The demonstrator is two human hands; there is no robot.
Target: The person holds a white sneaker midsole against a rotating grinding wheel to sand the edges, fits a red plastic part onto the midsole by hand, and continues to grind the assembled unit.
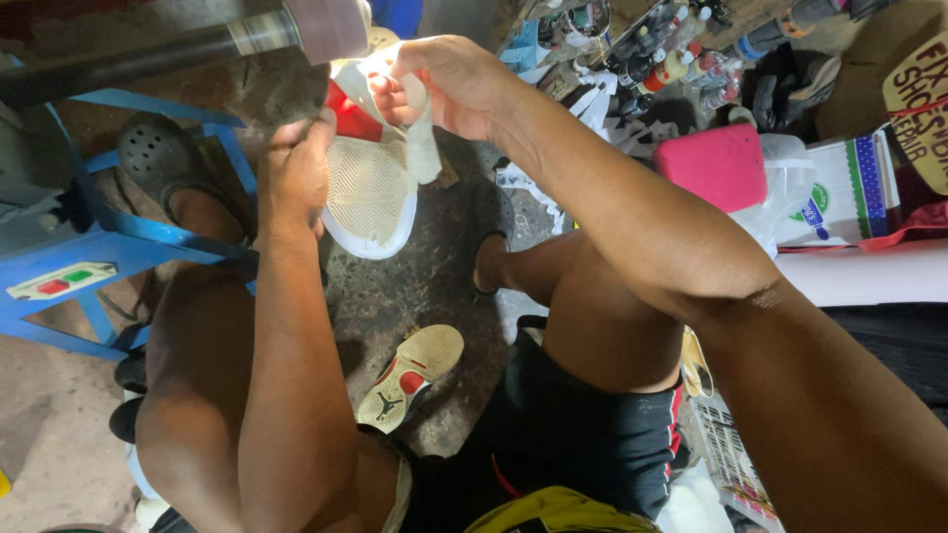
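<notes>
Seen from the head camera, a seated person in dark shorts holds a white sports shoe (370, 192) sole-up between the knees, above a stained concrete floor (415, 286). The left hand (296, 163) has its grip closed around the side of the shoe near its red midsection, steadying it. The right hand (444, 84) pinches a pale strip (425, 148) of material at the shoe's upper end, fingers pressed together on it; the strip hangs down along the sole's right edge. Just above the shoe runs a dark horizontal shaft with a pinkish roller (331, 25), mounted on a blue metal frame (109, 247) at the left. A second shoe (410, 375) lies sole-up on the floor below, near the person's thigh. A dark clog (158, 153) covers one foot by the frame. At the upper right sit a cluster of bottles (662, 54) and a pink box (716, 163).
</notes>
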